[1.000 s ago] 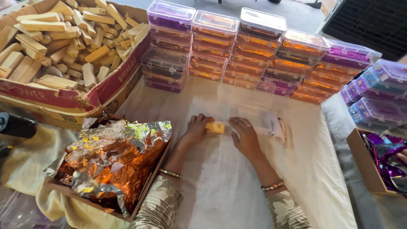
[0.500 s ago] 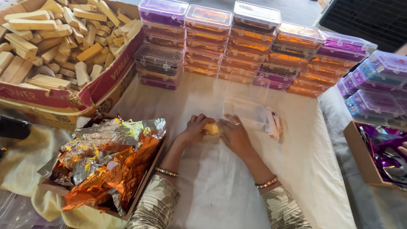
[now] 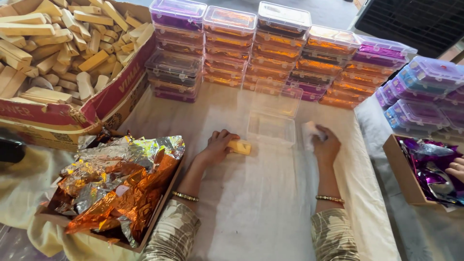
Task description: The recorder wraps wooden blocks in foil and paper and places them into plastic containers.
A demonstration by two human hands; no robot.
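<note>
On the tabletop (image 3: 256,203), a yellow block (image 3: 240,146) is gripped by the left hand (image 3: 216,147) just left of the open clear box (image 3: 271,128), while white paper (image 3: 309,130) is pinched by the right hand (image 3: 326,145), so wrapping seems underway.

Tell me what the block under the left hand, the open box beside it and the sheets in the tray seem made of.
The block under the left hand looks like pale, unfinished wood, matte like the pieces in the carton. The open box seems clear glossy plastic; the cloth shows through it. The sheets look like crinkled metallic foil, silver and orange, with sharp reflections.
</note>
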